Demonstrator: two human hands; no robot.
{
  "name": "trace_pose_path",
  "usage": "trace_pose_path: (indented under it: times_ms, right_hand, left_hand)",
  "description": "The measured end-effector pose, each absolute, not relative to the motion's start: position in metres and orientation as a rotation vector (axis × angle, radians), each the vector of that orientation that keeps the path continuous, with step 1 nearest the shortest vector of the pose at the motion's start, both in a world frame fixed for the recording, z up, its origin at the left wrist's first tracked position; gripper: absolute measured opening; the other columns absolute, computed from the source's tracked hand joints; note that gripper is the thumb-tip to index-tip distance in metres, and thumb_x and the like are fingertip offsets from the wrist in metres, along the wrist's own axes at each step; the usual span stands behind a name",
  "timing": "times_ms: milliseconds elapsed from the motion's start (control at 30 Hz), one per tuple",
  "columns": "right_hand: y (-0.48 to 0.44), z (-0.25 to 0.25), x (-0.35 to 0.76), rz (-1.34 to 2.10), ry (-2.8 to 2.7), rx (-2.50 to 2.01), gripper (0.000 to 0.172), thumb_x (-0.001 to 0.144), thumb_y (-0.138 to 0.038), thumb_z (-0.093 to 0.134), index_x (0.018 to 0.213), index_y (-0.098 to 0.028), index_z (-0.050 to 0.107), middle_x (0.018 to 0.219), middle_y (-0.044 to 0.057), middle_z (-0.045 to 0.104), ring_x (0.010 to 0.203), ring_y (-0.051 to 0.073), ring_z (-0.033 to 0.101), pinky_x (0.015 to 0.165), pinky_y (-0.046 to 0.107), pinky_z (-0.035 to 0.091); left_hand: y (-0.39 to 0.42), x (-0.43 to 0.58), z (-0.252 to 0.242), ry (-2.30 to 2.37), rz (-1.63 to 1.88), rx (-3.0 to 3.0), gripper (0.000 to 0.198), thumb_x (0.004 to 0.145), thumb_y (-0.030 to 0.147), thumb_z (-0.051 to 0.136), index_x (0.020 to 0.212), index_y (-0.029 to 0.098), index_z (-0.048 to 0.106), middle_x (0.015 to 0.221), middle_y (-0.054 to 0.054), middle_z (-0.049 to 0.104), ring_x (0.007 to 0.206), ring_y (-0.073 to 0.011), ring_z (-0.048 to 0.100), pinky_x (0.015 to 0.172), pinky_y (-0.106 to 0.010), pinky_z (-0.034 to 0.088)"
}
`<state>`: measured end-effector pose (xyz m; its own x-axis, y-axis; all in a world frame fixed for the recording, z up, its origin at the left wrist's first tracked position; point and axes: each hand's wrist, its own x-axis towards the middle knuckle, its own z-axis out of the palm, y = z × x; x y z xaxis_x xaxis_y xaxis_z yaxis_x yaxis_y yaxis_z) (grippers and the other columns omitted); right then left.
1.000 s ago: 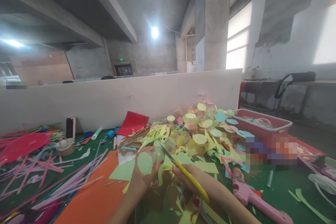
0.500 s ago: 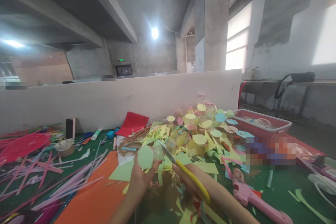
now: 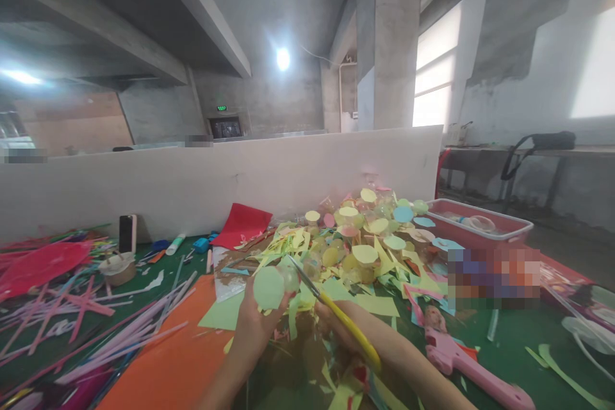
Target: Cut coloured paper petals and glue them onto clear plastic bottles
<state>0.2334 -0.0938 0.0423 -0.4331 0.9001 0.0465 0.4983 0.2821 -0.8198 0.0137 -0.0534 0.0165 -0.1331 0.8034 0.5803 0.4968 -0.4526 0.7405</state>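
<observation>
While clasping pale-green disc (image 3: 269,289) and translucent rounded piece (image 3: 291,277) in left hand (image 3: 257,321), grips yellow-handled scissors (image 3: 346,320) in right hand (image 3: 335,328).
Aims long axis forward-left, with tips at the translucent piece's upper edge and disc farther left; cannot confirm contact.

Left hand (image 3: 254,327) is curled in a grip; right hand (image 3: 334,332) is likewise closed. Both forearms (image 3: 413,362) angle inward.

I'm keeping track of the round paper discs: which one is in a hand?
The pale green round paper disc, facing the camera in the left hand. The other round paper discs lie farther away, out of its grip.
</observation>
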Motion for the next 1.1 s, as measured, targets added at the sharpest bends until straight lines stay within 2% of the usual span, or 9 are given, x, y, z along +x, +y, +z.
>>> trace_pose_path:
  times_ms: [133,267,400,467,633,733,833,933,1100]
  right_hand:
    - [-0.096,0.048,0.232,1.048,-2.013,-1.353,0.061,0.087,-0.072,0.025,0.062,-0.019,0.04,0.055,-0.003,0.037,0.05,0.011,0.034,0.046,0.023,0.028]
    - [-0.099,0.054,0.231,1.004,-1.989,-1.402,0.059,0.089,-0.067,0.026,0.056,-0.02,0.037,0.048,-0.002,0.037,0.047,0.011,0.038,0.044,0.022,0.027]
    - [-0.097,0.05,0.231,1.048,-1.933,-1.44,0.059,0.086,-0.069,0.033,0.055,-0.019,0.038,0.046,-0.004,0.034,0.043,0.009,0.032,0.041,0.021,0.025]
    - [-0.096,0.048,0.231,1.107,-1.917,-1.421,0.06,0.083,-0.072,0.038,0.058,-0.018,0.044,0.046,-0.004,0.037,0.042,0.009,0.036,0.04,0.02,0.027]
    - [-0.099,0.05,0.235,1.233,-1.94,-1.307,0.062,0.081,-0.074,0.042,0.082,-0.014,0.059,0.057,0.0,0.053,0.048,0.013,0.052,0.044,0.02,0.037]
    - [-0.1,0.053,0.236,1.14,-1.984,-1.264,0.061,0.081,-0.073,0.045,0.079,-0.014,0.06,0.06,0.001,0.056,0.053,0.014,0.054,0.048,0.021,0.039]
    - [-0.098,0.054,0.236,1.123,-1.971,-1.258,0.061,0.083,-0.073,0.04,0.07,-0.015,0.057,0.051,0.0,0.052,0.049,0.014,0.051,0.046,0.022,0.038]
    - [-0.097,0.051,0.233,1.242,-1.888,-1.336,0.062,0.081,-0.076,0.033,0.063,-0.019,0.049,0.038,-0.003,0.041,0.038,0.013,0.044,0.038,0.022,0.033]
    - [-0.095,0.045,0.231,1.308,-1.807,-1.347,0.062,0.077,-0.079,0.036,0.057,-0.021,0.042,0.035,-0.004,0.036,0.033,0.012,0.04,0.033,0.02,0.028]
  left_hand:
    - [-0.052,0.013,0.015,1.413,1.64,1.837,0.049,0.067,0.039,0.071,0.109,0.018,0.057,0.101,-0.009,0.068,0.097,-0.026,0.064,0.088,-0.041,0.048]
    - [-0.051,0.012,0.015,1.411,1.648,1.789,0.045,0.065,0.036,0.073,0.103,0.018,0.06,0.098,-0.007,0.067,0.099,-0.0259,0.062,0.093,-0.042,0.045]
    - [-0.048,0.01,0.012,1.383,1.659,1.766,0.042,0.064,0.036,0.073,0.1,0.018,0.061,0.099,-0.008,0.066,0.103,-0.0268,0.061,0.092,-0.042,0.046]
    - [-0.047,0.01,0.011,1.38,1.673,1.76,0.044,0.063,0.035,0.074,0.101,0.019,0.06,0.101,-0.008,0.065,0.101,-0.0262,0.061,0.091,-0.042,0.048]
    - [-0.052,0.014,0.014,1.4,1.651,1.788,0.045,0.064,0.039,0.072,0.102,0.019,0.058,0.097,-0.008,0.066,0.093,-0.0262,0.064,0.086,-0.043,0.05]
    - [-0.056,0.015,0.015,1.381,1.6,1.779,0.05,0.066,0.043,0.07,0.108,0.019,0.057,0.1,-0.009,0.066,0.092,-0.027,0.065,0.085,-0.044,0.052]
    - [-0.057,0.015,0.013,1.342,1.527,1.754,0.054,0.07,0.043,0.068,0.116,0.019,0.053,0.107,-0.009,0.066,0.095,-0.0259,0.065,0.085,-0.041,0.052]
    - [-0.056,0.014,0.012,1.316,1.485,1.754,0.056,0.072,0.042,0.067,0.121,0.02,0.049,0.108,-0.009,0.066,0.098,-0.0258,0.065,0.089,-0.042,0.051]
    - [-0.052,0.014,0.01,1.377,1.602,1.795,0.056,0.069,0.047,0.068,0.115,0.017,0.056,0.12,-0.013,0.06,0.116,-0.0294,0.055,0.097,-0.044,0.044]
